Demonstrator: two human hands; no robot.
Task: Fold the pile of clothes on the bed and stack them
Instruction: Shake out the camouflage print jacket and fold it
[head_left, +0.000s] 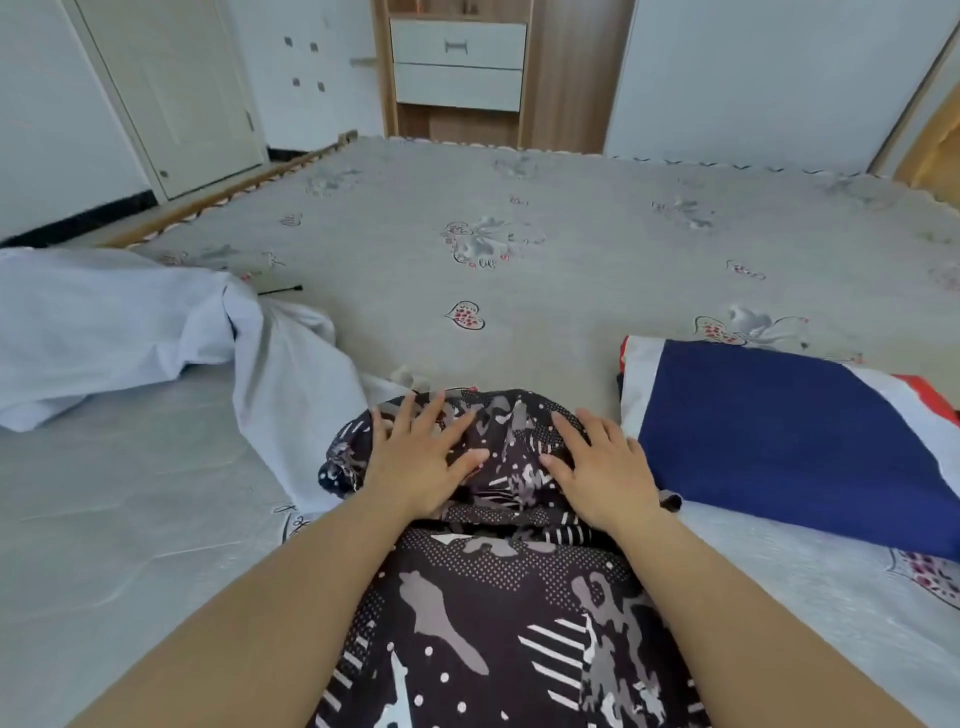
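Note:
A dark patterned garment (511, 441), black with grey and white shapes, lies bunched on the bed (545, 249) right in front of me. My left hand (421, 457) presses flat on its left part with fingers spread. My right hand (602, 462) lies flat on its right part, fingers straight. To the right rests a folded navy piece with white and red stripes (779, 441). A loose white garment (156, 332) sprawls at the left. A similar patterned cloth (493, 623) shows below my arms, close to my body.
The bed has a grey cover with heart and flower prints. A thin black stick-like object (280, 290) lies beside the white garment. A wooden cabinet with white drawers (457, 62) stands beyond the bed's far edge, a white door (182, 93) at the left.

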